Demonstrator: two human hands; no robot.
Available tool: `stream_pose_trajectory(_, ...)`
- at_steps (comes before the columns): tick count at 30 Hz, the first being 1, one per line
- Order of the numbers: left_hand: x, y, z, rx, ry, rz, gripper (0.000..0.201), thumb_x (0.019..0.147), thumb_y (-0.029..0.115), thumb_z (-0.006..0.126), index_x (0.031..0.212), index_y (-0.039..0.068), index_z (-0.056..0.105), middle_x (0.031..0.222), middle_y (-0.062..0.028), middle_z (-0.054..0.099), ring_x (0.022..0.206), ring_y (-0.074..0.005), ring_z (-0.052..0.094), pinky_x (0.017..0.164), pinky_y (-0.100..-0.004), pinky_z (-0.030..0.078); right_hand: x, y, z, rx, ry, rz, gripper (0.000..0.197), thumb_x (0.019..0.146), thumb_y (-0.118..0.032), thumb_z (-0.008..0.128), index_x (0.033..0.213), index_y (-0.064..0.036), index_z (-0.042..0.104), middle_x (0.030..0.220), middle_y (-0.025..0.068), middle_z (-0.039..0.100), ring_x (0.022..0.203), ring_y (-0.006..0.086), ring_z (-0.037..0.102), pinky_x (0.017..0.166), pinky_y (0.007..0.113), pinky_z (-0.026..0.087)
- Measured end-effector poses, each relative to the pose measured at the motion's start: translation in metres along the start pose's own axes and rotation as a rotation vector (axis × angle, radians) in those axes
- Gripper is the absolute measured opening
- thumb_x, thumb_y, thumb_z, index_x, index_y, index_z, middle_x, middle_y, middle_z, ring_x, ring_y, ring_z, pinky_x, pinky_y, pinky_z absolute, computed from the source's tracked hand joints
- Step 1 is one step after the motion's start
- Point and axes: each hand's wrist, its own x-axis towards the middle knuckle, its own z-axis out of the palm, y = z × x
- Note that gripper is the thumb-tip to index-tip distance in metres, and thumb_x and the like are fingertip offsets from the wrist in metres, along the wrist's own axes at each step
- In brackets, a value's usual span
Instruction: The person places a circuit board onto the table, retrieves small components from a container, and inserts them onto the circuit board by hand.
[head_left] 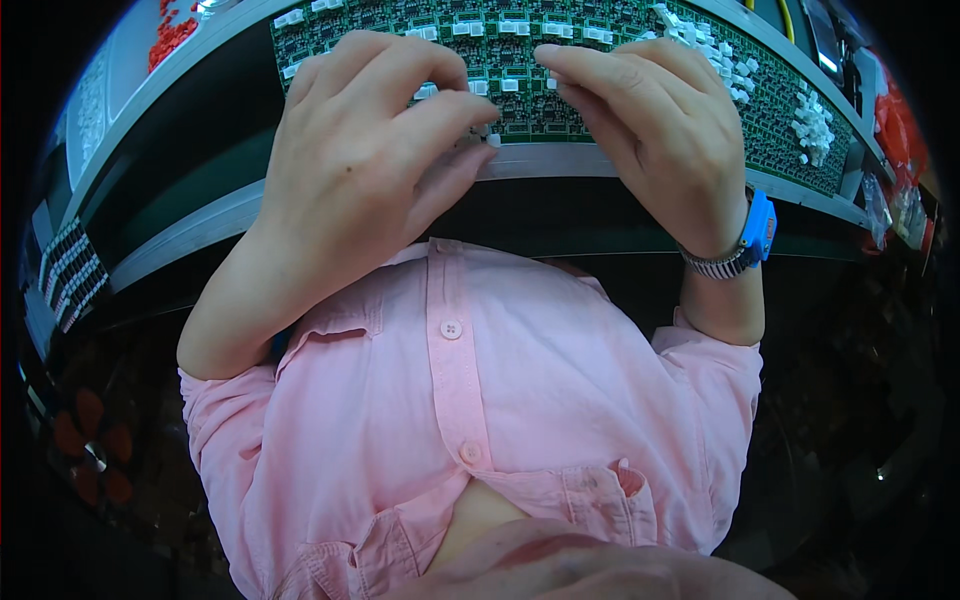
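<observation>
"Was the left hand (pixel 360 150) gripping that small, blocky white plastic connector (pixel 494 141)?"
"It sat by the narrowed thumb; I couldn't tell."
"And the right hand (pixel 665 120)?"
"Narrow, contents hidden. Beneath both, the green, densely patterned circuit-board panel (pixel 770 115) ran out of view."

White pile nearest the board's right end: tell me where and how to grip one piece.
Probably pinch an outer piece by its sides, coming from above: the white pile lies loosely heaped on the green board, its top and edges uncovered.
</observation>
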Motion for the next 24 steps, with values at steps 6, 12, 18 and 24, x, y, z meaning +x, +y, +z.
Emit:
stream_pose_trajectory(6, -0.002, 0.001, 0.004, -0.011, 0.001, 0.023, 0.027, 0.073, 0.012, 0.083, 0.099, 0.011, 0.074, 0.101, -0.0022, 0.064, 0.096, -0.0236, 0.058, 0.084, -0.0368, 0.043, 0.008, -0.001, -0.005, -0.051, -0.058, -0.074, 0.029, 0.080, -0.007, 0.077, 0.108, -0.0106, 0.075, 0.085, 0.0031, 0.070, 0.079, 0.0201, 0.066, 0.070, 0.034, 0.050)
stream_pose_trajectory(12, -0.004, 0.007, 0.008, -0.013, 0.014, -0.040, 0.023, 0.072, 0.012, 0.082, 0.094, 0.011, 0.074, 0.101, -0.0023, 0.064, 0.096, -0.0235, 0.058, 0.084, -0.0364, 0.043, 0.009, -0.004, -0.009, -0.110, -0.102, -0.062, 0.028, 0.080, -0.008, 0.077, 0.108, -0.0112, 0.074, 0.086, 0.0022, 0.071, 0.083, 0.0203, 0.067, 0.072, 0.034, 0.050)
stream_pose_trajectory(18, -0.004, 0.000, 0.010, -0.060, 0.088, 0.018, 0.021, 0.071, 0.007, 0.082, 0.090, 0.009, 0.073, 0.093, -0.0034, 0.065, 0.088, -0.0242, 0.060, 0.079, -0.0356, 0.045, 0.004, -0.010, -0.012, -0.037, -0.062, -0.057, 0.025, 0.076, -0.013, 0.081, 0.100, -0.0110, 0.075, 0.093, 0.0029, 0.069, 0.083, 0.0231, 0.064, 0.073, 0.035, 0.049)
stream_pose_trajectory(24, -0.001, 0.000, 0.009, -0.087, 0.084, 0.068, 0.023, 0.072, 0.000, 0.080, 0.093, 0.007, 0.072, 0.094, -0.0055, 0.069, 0.085, -0.0250, 0.063, 0.076, -0.0353, 0.049, -0.021, -0.017, 0.018, 0.051, 0.056, -0.019, 0.026, 0.071, -0.011, 0.083, 0.095, -0.0112, 0.072, 0.094, 0.0024, 0.069, 0.082, 0.0209, 0.064, 0.069, 0.033, 0.048)
